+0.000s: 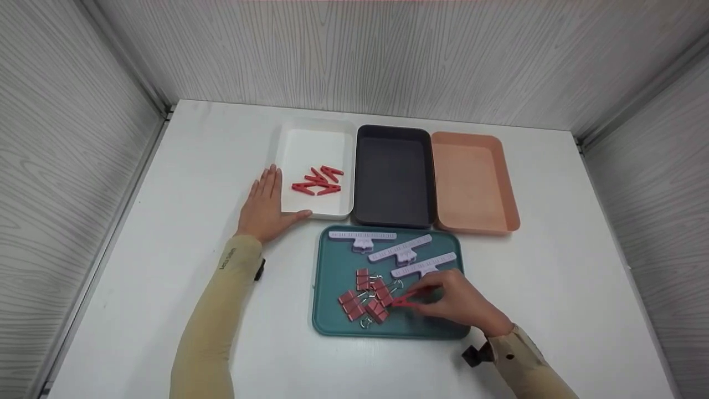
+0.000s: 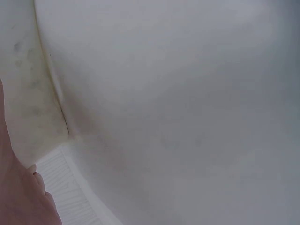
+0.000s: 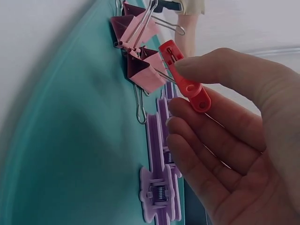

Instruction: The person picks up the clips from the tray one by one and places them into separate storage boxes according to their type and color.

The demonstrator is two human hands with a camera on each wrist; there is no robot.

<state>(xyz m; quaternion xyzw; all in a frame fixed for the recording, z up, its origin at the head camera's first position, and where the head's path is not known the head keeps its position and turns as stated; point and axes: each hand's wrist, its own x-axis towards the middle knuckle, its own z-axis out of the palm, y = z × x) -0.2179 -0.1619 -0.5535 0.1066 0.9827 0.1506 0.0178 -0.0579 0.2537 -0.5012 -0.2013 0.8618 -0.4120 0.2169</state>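
Observation:
My right hand (image 1: 457,302) pinches a red plastic clothespin (image 3: 185,77) between thumb and fingers, over the right part of the teal tray (image 1: 332,327). Just left of it on that tray lie several pink binder clips (image 1: 352,305) with wire handles. Lilac long-bar clips (image 1: 363,236) lie along the tray's back half; one is partly covered by the right hand. With straight fingers, my left hand (image 1: 263,208) lies against the left side and front corner of the white tray (image 1: 318,215). Several red clothespins (image 1: 303,188) are inside that white tray.
To the right of the white tray stand a dark grey tray (image 1: 394,177) and a peach-orange tray (image 1: 473,183), side by side. All sit on a white tabletop (image 1: 266,338). Grey wood-grain panels (image 1: 376,55) rise at the back and both sides.

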